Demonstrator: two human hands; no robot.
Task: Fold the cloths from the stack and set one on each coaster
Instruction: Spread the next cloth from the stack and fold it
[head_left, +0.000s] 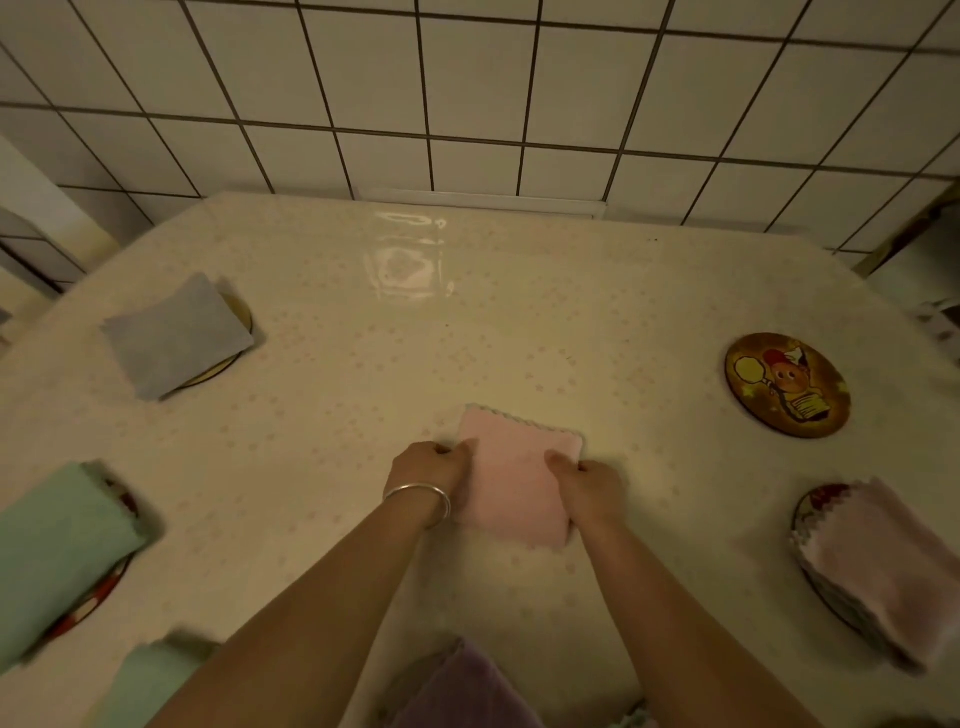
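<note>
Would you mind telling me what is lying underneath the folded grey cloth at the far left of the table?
A round coaster lies under the grey cloth. Only its dark-rimmed, yellowish edge shows at the cloth's right and near sides; the cloth hides the rest, so its picture cannot be seen.

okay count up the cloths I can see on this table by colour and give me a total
Pink: 2, the pink cloth held by the left hand and right hand, and the pale pink cloth on a coaster at right.
Green: 2, the green cloth at left and another green cloth at the bottom edge.
Grey: 1, the grey cloth.
Purple: 1, the purple cloth.
Total: 6
</note>
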